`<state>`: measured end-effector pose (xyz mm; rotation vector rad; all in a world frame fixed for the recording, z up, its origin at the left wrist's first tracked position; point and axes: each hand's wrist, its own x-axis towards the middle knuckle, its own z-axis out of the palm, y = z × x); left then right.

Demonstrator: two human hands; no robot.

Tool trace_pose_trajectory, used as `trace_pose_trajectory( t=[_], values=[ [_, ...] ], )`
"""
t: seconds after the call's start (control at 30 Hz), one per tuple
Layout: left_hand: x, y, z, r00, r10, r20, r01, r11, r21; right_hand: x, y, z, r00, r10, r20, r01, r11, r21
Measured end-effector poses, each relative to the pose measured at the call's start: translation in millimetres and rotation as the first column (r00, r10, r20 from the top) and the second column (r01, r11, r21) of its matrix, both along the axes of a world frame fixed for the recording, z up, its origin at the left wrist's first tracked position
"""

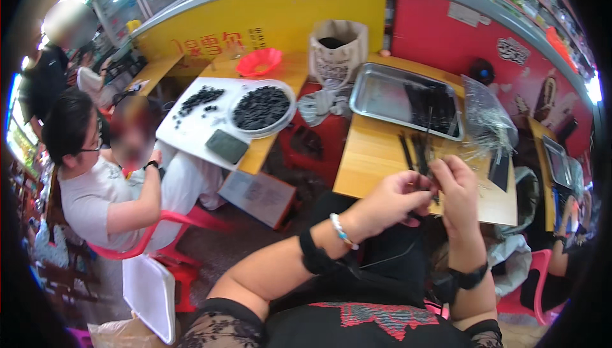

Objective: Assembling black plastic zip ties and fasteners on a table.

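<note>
My left hand [400,199] and my right hand [454,188] are close together above the near edge of the wooden table [366,163]. Thumb and fingers are pinched on both; whatever lies between them is too small and blurred to name. Just beyond the fingertips lie several narrow black strips [407,150]. A shallow metal tray [379,96] sits behind them, with more dark strips at its right side. To the right of the tray is a clear plastic bag [488,118] with thin, pale, shiny strands, and beneath it a flat black piece [500,171].
At left a seated person [105,182] faces a second table bearing a white board [175,128], a round white tray of small black pieces [261,109] and a red bowl [259,61]. Between the tables, a canvas bag [338,51] stands above a red stool [309,150]. Plastic sacks [510,262] are at my right.
</note>
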<state>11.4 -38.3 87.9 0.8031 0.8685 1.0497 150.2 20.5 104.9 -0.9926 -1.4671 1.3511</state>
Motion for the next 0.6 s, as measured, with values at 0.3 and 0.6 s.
trace_pose_trajectory(
  t=[0.3,0.6],
  values=[
    [-92.9,43.8,-6.9,0.889,0.145,0.434,-0.065,0.979,-0.195,-62.2,-64.7,30.8,0.832,0.375,0.409,-0.552,0.628,0.548],
    [-110.4,33.5,1.9,0.877,0.076,0.475,-0.029,0.994,-0.105,-104.7,-104.8,47.9,0.750,0.246,0.614,-0.653,0.426,0.626]
  ],
)
